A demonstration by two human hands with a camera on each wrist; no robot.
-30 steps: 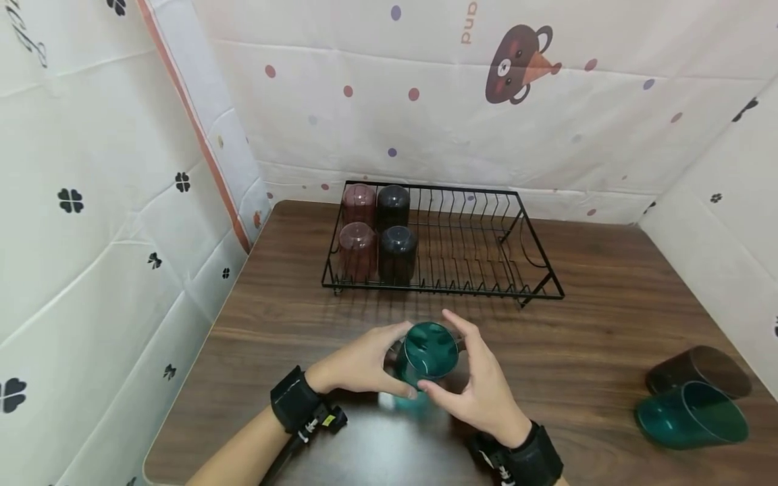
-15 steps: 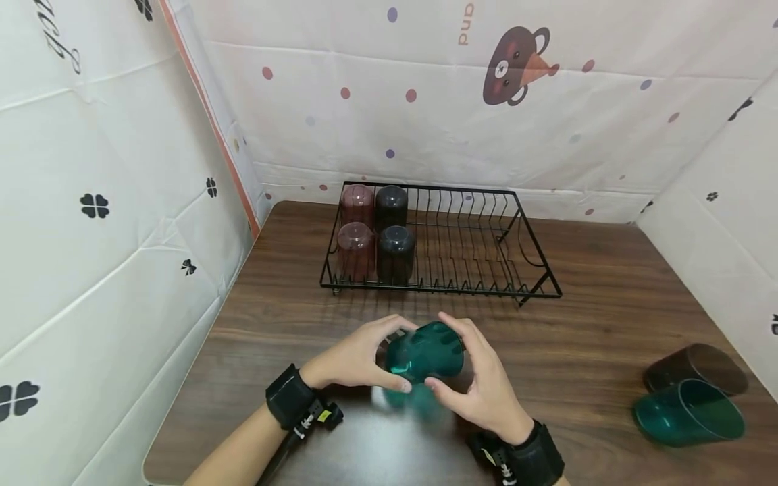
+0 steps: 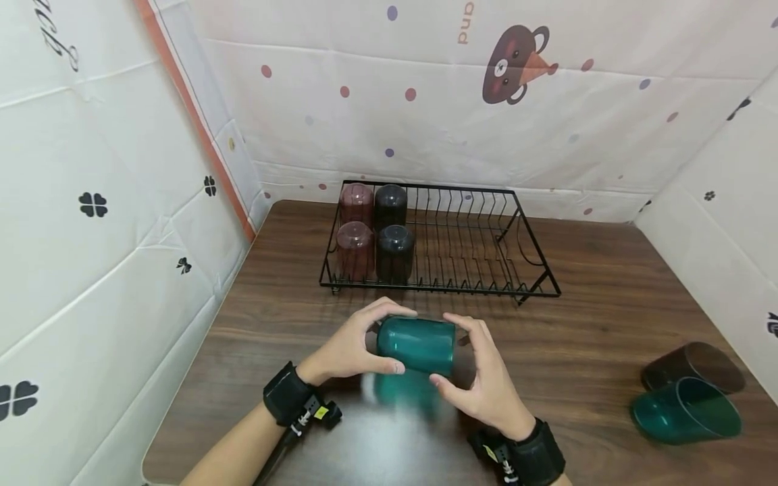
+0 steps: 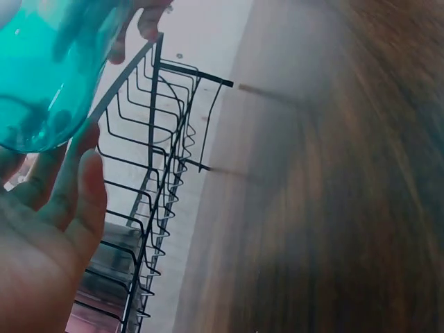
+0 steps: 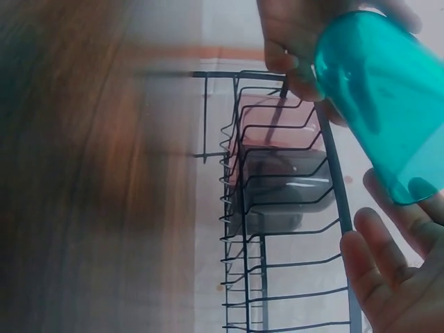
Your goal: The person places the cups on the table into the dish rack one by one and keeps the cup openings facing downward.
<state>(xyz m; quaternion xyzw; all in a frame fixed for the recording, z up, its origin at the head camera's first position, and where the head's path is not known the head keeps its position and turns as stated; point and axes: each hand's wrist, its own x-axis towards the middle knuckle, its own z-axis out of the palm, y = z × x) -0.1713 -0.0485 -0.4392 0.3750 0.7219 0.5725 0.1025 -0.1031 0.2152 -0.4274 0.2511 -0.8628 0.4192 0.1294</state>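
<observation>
A teal green cup is held on its side above the table, its base to the left and its mouth to the right. My left hand grips the base end, thumb below and fingers above. At the rim end, my right hand holds it between thumb and fingers. Both wrist views show the same translucent cup between the hands. Just beyond stands a black wire dish rack. In its left part sit two pink cups and two dark grey cups, all upside down.
On the right of the wooden table, a brown cup and another green cup lie on their sides. Patterned white sheets hang behind and at both sides.
The green cup has been turned from mouth up onto its side, its mouth now to the right. My left hand has risen slightly in view; the racked cups have stayed put.
</observation>
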